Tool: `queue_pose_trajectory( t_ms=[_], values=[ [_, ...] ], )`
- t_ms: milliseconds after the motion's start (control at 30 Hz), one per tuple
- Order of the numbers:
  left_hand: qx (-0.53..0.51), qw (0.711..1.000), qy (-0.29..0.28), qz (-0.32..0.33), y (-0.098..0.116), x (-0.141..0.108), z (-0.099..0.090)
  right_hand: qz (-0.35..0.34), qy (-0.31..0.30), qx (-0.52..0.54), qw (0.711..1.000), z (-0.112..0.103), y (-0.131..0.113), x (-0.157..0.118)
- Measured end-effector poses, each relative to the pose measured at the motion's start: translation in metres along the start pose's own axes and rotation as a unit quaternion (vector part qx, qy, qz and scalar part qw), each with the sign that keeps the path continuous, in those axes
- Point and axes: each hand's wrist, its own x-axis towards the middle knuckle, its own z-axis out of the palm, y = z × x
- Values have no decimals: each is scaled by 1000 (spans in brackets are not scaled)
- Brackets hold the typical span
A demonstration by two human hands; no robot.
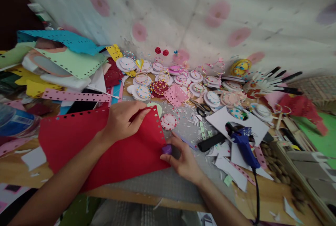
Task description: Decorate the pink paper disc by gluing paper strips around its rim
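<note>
A large sheet of red paper (pixel 126 159) lies across the near side of the table, with star-shaped holes along its top and right edges. My left hand (pixel 124 119) pinches its upper right corner between thumb and fingers. At the sheet's right edge my right hand (pixel 182 157) is closed around a small purple craft punch (pixel 167 149). The punch's underside is hidden by the hand and paper. Just beyond the corner sits a small round white piece with red stars (pixel 168 122), beside a pale green paper disc (pixel 155 108).
A blue glue gun (pixel 245 145) rests on white paper scraps at right, its cord running toward me. Black-handled scissors (pixel 202 108) lie among shreds. Several decorated paper discs (pixel 183 79) line the back. Coloured punched sheets (pixel 70 56) pile at left, near a plastic bottle (pixel 17 121).
</note>
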Motion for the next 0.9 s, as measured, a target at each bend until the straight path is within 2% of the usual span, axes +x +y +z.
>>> queue_pose_trajectory(
  t_ms=[333,433,667,800,900],
  values=[
    [41,999,29,-1,-15,-1,-4,53,-24,4,998,0,-6,-1],
    [39,998,42,-8,-15,1,-6,41,-33,4,999,-1,-7,0],
    [40,998,47,7,-12,2,-4,-13,-3,-3,1000,1,-3,-2],
    [40,999,24,7,-11,4,-2,-6,-6,-17,1000,-1,-4,-1],
    [45,998,31,21,-14,7,-2,-5,-26,-20,999,-3,-6,0]
  ],
)
